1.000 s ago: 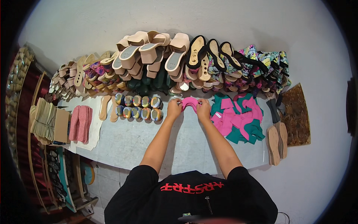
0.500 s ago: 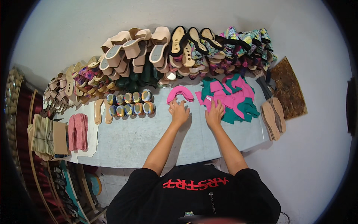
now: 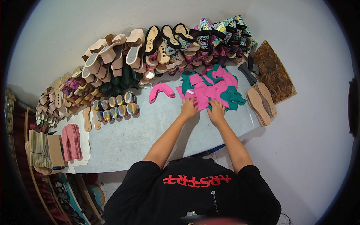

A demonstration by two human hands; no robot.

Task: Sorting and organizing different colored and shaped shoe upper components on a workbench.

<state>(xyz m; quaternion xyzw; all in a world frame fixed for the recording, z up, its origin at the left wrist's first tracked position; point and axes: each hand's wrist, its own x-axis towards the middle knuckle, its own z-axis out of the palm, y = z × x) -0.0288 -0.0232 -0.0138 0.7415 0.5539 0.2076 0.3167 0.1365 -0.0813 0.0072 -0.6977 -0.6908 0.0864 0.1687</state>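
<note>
My left hand (image 3: 189,108) rests at the near edge of a heap of pink cut pieces (image 3: 203,93), its fingers stretched over the material. Beside it, my right hand (image 3: 216,111) touches the same heap with fingers apart. Dark green cut pieces (image 3: 234,98) lie mixed in with the pink ones. Left of the heap is a curved stack of pink strips (image 3: 162,90), apart from both hands. What lies under my fingertips is partly hidden.
Along the wall, beige heeled sandals (image 3: 134,45) and patterned sandals (image 3: 204,32) are piled. Rolled multicoloured pieces (image 3: 120,110) stand in two rows. Tan insoles (image 3: 258,108) lie near the right edge, a brown board (image 3: 272,71) behind them. Pink insoles (image 3: 71,142) sit at left.
My left hand has moved right, off the curved pink stack and onto the heap of cut pieces. My right hand stays at the heap. The whole view has shifted and turned slightly.
</note>
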